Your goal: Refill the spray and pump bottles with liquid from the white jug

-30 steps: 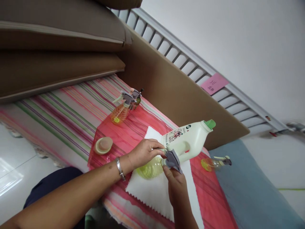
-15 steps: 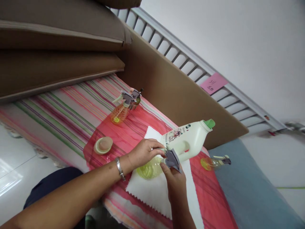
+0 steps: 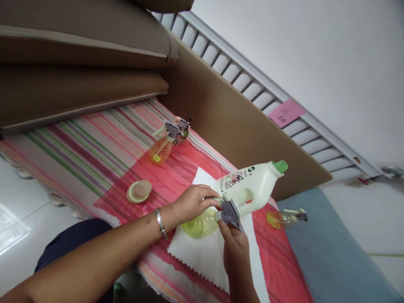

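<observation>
A clear spray bottle [image 3: 200,224] with yellow-green liquid stands on a white cloth [image 3: 205,261] with zigzag edges. My left hand [image 3: 192,206], with a silver bracelet at the wrist, has its thumb and fingers pinched at the pale trigger of the grey spray head [image 3: 230,213]. From the other side my right hand [image 3: 236,244] grips that head and its collar, thumb near the bottle neck. Right behind the spray bottle is a large cream jug [image 3: 260,187] with a floral label and a green spout. The fingertips of both hands are partly hidden by the spray head.
Two spray bottles [image 3: 161,149] stand together on the pink sheet [image 3: 139,172]. Another spray bottle [image 3: 280,219] is at the right, near a blue-grey surface [image 3: 331,244]. A round beige cap [image 3: 139,191] lies left. A brown board [image 3: 227,122] and brown cushions [image 3: 78,88] border the striped cloth.
The whole view has shifted slightly. Both hands keep their hold on the spray head, and the bottle and jug stay in place. The pink sheet's left edge lies further out over the striped cloth.
</observation>
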Demonstrator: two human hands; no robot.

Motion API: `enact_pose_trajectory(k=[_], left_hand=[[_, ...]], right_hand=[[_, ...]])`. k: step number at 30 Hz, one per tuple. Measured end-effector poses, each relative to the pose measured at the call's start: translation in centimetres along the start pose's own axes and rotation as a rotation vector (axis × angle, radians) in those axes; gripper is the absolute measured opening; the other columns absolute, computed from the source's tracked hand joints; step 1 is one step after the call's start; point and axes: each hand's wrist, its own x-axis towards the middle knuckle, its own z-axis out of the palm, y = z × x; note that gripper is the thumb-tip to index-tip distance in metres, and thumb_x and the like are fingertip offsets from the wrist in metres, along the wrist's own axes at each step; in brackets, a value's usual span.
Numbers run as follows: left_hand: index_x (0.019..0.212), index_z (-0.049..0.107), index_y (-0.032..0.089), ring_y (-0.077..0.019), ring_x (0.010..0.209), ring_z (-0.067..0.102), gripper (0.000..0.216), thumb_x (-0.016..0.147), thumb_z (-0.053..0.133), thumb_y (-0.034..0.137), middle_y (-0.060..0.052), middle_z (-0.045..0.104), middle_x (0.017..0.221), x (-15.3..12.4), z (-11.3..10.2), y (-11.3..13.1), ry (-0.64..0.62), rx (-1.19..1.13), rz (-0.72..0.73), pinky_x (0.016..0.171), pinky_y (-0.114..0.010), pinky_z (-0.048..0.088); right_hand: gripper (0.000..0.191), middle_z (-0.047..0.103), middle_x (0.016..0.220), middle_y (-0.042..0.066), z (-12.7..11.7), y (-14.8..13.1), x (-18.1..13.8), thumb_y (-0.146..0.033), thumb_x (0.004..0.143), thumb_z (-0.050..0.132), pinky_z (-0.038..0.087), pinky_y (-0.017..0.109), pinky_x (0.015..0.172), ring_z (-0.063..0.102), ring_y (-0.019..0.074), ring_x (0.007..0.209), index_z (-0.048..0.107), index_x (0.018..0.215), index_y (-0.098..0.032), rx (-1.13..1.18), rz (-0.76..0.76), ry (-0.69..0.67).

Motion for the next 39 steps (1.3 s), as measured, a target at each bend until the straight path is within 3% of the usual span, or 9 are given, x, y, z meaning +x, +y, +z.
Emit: enact_pose_trajectory(k=[8, 13, 16, 20, 25, 33, 39], left_hand=[[0.085, 0.071, 0.016, -0.0153, 0.077, 0.062, 0.01, 0.082, 0.063, 0.02, -0.004, 0.07, 0.081, -0.2, 0.3, -0.4, 0.052, 0.088, 0.027, 0.074, -0.023, 0.047], [0.083, 0.071, 0.016, -0.0143, 0.076, 0.062, 0.01, 0.083, 0.063, 0.021, -0.003, 0.07, 0.079, -0.2, 0.3, -0.1, 0.029, 0.067, 0.037, 0.074, -0.022, 0.047], [0.083, 0.071, 0.016, -0.0144, 0.076, 0.062, 0.011, 0.083, 0.061, 0.021, -0.003, 0.07, 0.08, -0.2, 0.2, -0.2, 0.035, 0.068, 0.021, 0.075, -0.023, 0.047], [0.088, 0.07, 0.015, -0.0155, 0.08, 0.063, 0.011, 0.083, 0.061, 0.02, -0.005, 0.07, 0.084, -0.1, 0.2, -0.5, 0.047, 0.077, 0.003, 0.077, -0.024, 0.048], [0.086, 0.07, 0.016, -0.0146, 0.078, 0.062, 0.011, 0.084, 0.06, 0.022, -0.004, 0.07, 0.082, -0.2, 0.3, -0.6, 0.031, 0.069, 0.027, 0.076, -0.023, 0.047], [0.087, 0.07, 0.017, -0.0155, 0.08, 0.062, 0.013, 0.086, 0.058, 0.023, -0.004, 0.07, 0.083, -0.2, 0.2, -0.3, 0.019, 0.077, 0.009, 0.078, -0.025, 0.047], [0.088, 0.07, 0.016, -0.0155, 0.08, 0.062, 0.012, 0.084, 0.06, 0.021, -0.004, 0.069, 0.083, -0.2, 0.4, -0.6, 0.039, 0.077, -0.008, 0.076, -0.025, 0.047]], right_hand=[[0.048, 0.069, 0.103, 0.009, 0.9, -0.2, -0.3, -0.045, 0.068, 0.07, 0.039, 0.045, 0.094, 0.057, 0.0309, 0.105, 0.062, 0.106, -0.017, 0.04, 0.064, 0.156], [0.049, 0.067, 0.112, 0.01, 0.4, 0.3, -0.2, -0.045, 0.072, 0.066, 0.038, 0.045, 0.098, 0.055, 0.0296, 0.11, 0.062, 0.113, -0.018, 0.199, 0.082, -0.028], [0.045, 0.07, 0.106, 0.008, 0.4, 0.5, 0.0, -0.043, 0.068, 0.071, 0.036, 0.046, 0.099, 0.056, 0.0293, 0.108, 0.065, 0.106, -0.019, 0.279, 0.094, 0.015], [0.042, 0.072, 0.097, 0.007, 0.6, 0.1, 0.0, -0.041, 0.065, 0.073, 0.04, 0.045, 0.094, 0.06, 0.0291, 0.1, 0.066, 0.101, -0.019, 0.204, 0.1, 0.079], [0.049, 0.067, 0.113, 0.009, 0.4, 0.1, -0.2, -0.041, 0.071, 0.069, 0.037, 0.046, 0.099, 0.055, 0.0288, 0.11, 0.061, 0.114, -0.019, 0.172, 0.065, -0.013], [0.052, 0.061, 0.124, 0.009, 0.1, 1.4, -0.1, -0.041, 0.078, 0.065, 0.028, 0.048, 0.105, 0.049, 0.0285, 0.117, 0.055, 0.125, -0.021, 0.072, 0.012, -0.015], [0.056, 0.064, 0.118, 0.01, 0.7, 0.3, -0.3, -0.044, 0.074, 0.066, 0.035, 0.047, 0.101, 0.054, 0.03, 0.111, 0.057, 0.123, -0.018, 0.083, 0.064, 0.013]])
